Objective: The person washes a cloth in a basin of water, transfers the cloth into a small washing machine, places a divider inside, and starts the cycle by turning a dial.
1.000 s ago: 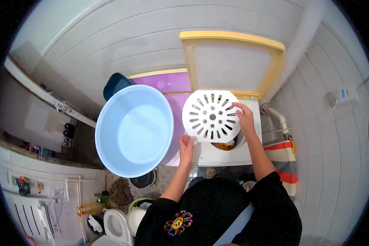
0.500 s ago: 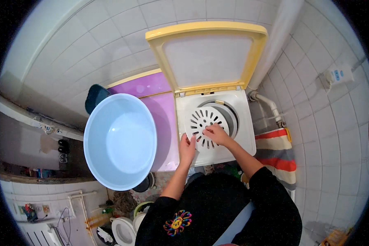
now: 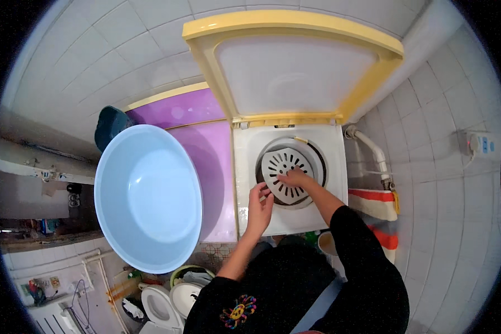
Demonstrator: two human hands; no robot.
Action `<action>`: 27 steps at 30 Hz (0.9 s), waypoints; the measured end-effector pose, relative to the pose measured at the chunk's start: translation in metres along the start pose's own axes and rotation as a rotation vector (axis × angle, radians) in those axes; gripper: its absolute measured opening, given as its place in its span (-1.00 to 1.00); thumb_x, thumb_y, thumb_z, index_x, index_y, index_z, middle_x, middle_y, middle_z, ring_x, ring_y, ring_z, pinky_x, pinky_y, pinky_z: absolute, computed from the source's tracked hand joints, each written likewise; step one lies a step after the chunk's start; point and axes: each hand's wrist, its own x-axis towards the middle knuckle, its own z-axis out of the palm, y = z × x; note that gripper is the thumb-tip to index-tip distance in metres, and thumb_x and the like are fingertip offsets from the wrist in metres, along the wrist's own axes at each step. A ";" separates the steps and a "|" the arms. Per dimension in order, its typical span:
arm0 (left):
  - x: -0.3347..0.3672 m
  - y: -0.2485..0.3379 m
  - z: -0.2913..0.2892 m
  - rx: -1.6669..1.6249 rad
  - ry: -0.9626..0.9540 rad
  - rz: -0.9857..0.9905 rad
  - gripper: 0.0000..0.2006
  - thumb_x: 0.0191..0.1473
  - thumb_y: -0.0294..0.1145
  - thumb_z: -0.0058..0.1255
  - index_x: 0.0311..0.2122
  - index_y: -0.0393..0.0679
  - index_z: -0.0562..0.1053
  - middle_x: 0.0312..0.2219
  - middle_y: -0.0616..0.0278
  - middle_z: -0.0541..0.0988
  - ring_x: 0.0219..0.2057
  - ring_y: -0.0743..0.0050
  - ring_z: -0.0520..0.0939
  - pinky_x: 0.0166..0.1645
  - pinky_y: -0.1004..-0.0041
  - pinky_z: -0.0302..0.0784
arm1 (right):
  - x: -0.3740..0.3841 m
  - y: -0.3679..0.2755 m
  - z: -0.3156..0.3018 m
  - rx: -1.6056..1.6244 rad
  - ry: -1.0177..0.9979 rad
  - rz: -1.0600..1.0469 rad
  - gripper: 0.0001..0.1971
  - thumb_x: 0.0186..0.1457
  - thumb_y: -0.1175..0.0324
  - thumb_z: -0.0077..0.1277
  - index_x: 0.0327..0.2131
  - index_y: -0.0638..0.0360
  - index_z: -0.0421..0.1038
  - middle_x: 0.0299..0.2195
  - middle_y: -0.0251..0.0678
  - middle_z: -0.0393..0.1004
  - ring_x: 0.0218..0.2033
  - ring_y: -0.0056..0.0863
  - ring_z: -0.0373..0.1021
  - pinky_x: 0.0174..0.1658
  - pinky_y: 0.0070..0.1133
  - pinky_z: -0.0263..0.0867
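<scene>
A white round spin-dryer cover plate (image 3: 275,177) with slots fanning out from its middle sits slightly tilted in the mouth of the spin tub (image 3: 317,162). My right hand (image 3: 296,178) pinches it near the centre, where small holes show. By the plate's left edge is my left hand (image 3: 260,206), its fingers apart and bent; whether they touch the rim is hard to tell. The tub belongs to a twin-tub washing machine (image 3: 247,158) with a white top on this side. Its yellow-framed lid (image 3: 295,75) stands raised at the back.
A large light-blue basin (image 3: 156,206) rests on the machine's purple left side (image 3: 220,183), beside a dark green container (image 3: 110,127). A pipe (image 3: 373,147) and a striped cloth (image 3: 373,200) are at the right. A toilet (image 3: 160,305) stands lower left.
The cover plate has moved from over the machine's white top, partly across the tub, right into the tub's mouth. Both hands have gone with it, and my view has come closer.
</scene>
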 end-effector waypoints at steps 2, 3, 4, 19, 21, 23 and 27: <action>0.003 -0.004 -0.003 0.069 -0.005 0.038 -0.62 0.09 -0.54 -0.15 0.03 -0.17 0.16 -0.06 0.17 0.27 -0.05 0.40 0.38 -0.09 0.44 0.38 | 0.018 -0.009 0.013 -0.148 0.003 0.116 -0.23 -0.12 -0.24 -0.08 -0.06 0.33 0.29 -0.02 0.20 0.19 -0.02 0.01 0.20 0.04 -0.44 0.16; 0.001 -0.006 -0.011 0.085 0.031 0.047 -0.66 0.08 -0.57 -0.16 0.00 -0.17 0.20 -0.04 0.17 0.26 -0.03 0.38 0.37 -0.08 0.44 0.38 | 0.014 -0.023 0.008 -0.004 -0.126 0.081 -0.12 -0.20 -0.16 0.08 0.08 0.29 0.08 0.05 0.21 0.09 0.07 0.01 0.10 0.08 -0.38 0.11; 0.004 -0.001 -0.008 0.081 0.028 0.043 -0.66 0.08 -0.57 -0.16 0.00 -0.17 0.20 -0.04 0.17 0.26 -0.03 0.38 0.37 -0.08 0.44 0.38 | 0.018 -0.023 0.008 -0.005 -0.129 0.087 -0.12 -0.20 -0.16 0.08 0.08 0.29 0.08 0.05 0.21 0.09 0.07 0.01 0.10 0.08 -0.38 0.11; 0.046 0.009 0.006 0.107 0.020 0.127 -0.75 0.02 -0.64 -0.17 -0.15 -0.25 0.35 -0.03 0.03 0.27 -0.05 0.25 0.38 -0.04 0.44 0.36 | 0.108 0.026 0.129 -0.724 0.379 0.011 0.06 -0.22 -0.06 0.13 0.21 0.19 -0.31 0.23 -0.04 -0.38 0.18 0.28 -0.52 -0.15 0.36 -0.15; 0.042 0.008 -0.003 0.138 0.037 0.137 -0.75 0.02 -0.64 -0.16 -0.15 -0.26 0.35 -0.03 0.02 0.28 -0.04 0.24 0.38 -0.04 0.44 0.36 | 0.105 0.007 0.114 -0.710 0.172 -0.005 0.07 -0.24 -0.08 0.14 0.21 0.18 -0.29 0.23 -0.06 -0.33 0.18 0.22 -0.42 -0.10 0.29 -0.11; 0.031 0.012 -0.012 0.119 0.079 0.138 -0.76 0.02 -0.63 -0.15 -0.15 -0.27 0.35 -0.04 0.02 0.28 -0.05 0.24 0.39 -0.04 0.44 0.35 | 0.091 -0.016 0.089 -0.698 -0.025 -0.027 0.09 -0.26 -0.11 0.15 0.21 0.18 -0.28 0.23 -0.08 -0.28 0.18 0.16 -0.31 -0.04 0.22 -0.08; 0.019 0.025 -0.013 0.137 0.053 0.144 -0.76 0.06 -0.57 -0.16 -0.12 -0.20 0.34 -0.03 0.11 0.27 -0.02 0.30 0.36 -0.02 0.40 0.38 | 0.071 0.002 0.048 -0.463 -0.203 0.007 0.08 -0.34 -0.01 0.22 0.21 0.10 -0.21 0.20 -0.01 -0.17 0.13 0.06 -0.04 0.03 -0.03 0.05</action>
